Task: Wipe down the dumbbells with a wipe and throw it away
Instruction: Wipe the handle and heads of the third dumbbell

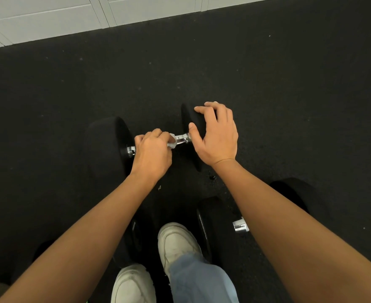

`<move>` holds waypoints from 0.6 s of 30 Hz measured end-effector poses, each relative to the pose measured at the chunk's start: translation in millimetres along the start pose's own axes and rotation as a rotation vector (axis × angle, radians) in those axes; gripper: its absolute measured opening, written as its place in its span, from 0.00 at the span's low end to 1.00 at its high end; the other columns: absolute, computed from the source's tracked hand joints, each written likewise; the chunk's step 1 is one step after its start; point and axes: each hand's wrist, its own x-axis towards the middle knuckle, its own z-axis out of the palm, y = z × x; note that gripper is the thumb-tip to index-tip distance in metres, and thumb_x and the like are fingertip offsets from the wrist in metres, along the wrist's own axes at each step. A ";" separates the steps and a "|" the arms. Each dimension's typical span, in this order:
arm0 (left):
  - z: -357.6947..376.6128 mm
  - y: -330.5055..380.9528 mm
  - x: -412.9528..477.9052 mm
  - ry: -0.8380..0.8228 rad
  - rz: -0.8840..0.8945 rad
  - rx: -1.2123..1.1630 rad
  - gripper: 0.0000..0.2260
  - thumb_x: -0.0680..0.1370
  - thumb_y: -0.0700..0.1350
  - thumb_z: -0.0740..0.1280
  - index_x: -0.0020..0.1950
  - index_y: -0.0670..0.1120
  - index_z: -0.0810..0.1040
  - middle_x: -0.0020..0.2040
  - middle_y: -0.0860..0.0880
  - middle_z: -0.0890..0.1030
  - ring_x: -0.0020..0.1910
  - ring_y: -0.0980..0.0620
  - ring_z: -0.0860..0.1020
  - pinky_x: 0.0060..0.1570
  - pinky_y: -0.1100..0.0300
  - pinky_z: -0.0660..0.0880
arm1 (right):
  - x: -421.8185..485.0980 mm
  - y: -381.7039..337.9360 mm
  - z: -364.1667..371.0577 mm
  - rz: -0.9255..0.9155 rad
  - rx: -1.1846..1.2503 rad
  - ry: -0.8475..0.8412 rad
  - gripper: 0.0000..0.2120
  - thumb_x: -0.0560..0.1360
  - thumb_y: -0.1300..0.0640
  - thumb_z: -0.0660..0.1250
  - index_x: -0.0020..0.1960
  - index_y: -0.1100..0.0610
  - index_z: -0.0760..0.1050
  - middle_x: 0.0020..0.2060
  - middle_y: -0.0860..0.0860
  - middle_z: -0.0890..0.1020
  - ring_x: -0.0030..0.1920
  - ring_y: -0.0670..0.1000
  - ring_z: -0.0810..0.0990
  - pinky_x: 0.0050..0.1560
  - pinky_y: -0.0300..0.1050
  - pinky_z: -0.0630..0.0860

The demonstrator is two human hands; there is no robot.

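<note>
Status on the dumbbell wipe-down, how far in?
Done: nothing I can confirm. In hand: left hand grips the wipe on the chrome handle of the far dumbbell; right hand rests on its head. Left: near dumbbell by the shoes, wiped or not unclear; wipe not thrown away, no bin visible.

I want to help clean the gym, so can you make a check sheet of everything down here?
Surface: black rubber floor, small pale specks.
Job's things: far dumbbell lying on floor; white wipe on its chrome handle; near dumbbell by the shoes.
Clutter: nothing seen.
Grippers: left hand grips the wipe; right hand rests on far dumbbell's right head.
Cables: nothing seen.
Surroundings: white panelled wall; white shoes, jeans.
</note>
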 end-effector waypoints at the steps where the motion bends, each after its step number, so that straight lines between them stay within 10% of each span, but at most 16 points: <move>1: 0.2 -0.6 0.2 0.003 -0.018 -0.013 0.13 0.76 0.43 0.65 0.61 0.49 0.76 0.56 0.49 0.76 0.57 0.50 0.73 0.60 0.57 0.61 | 0.1 0.3 -0.2 0.005 0.019 0.002 0.19 0.74 0.47 0.59 0.60 0.54 0.75 0.60 0.53 0.75 0.63 0.54 0.71 0.53 0.47 0.72; 18: -0.4 3.5 3.2 0.081 -0.069 0.098 0.12 0.78 0.47 0.62 0.60 0.52 0.77 0.54 0.52 0.80 0.59 0.50 0.70 0.56 0.51 0.58 | -1.4 -0.8 -0.7 0.161 0.086 0.030 0.17 0.76 0.51 0.60 0.62 0.55 0.72 0.62 0.51 0.72 0.59 0.50 0.71 0.48 0.40 0.66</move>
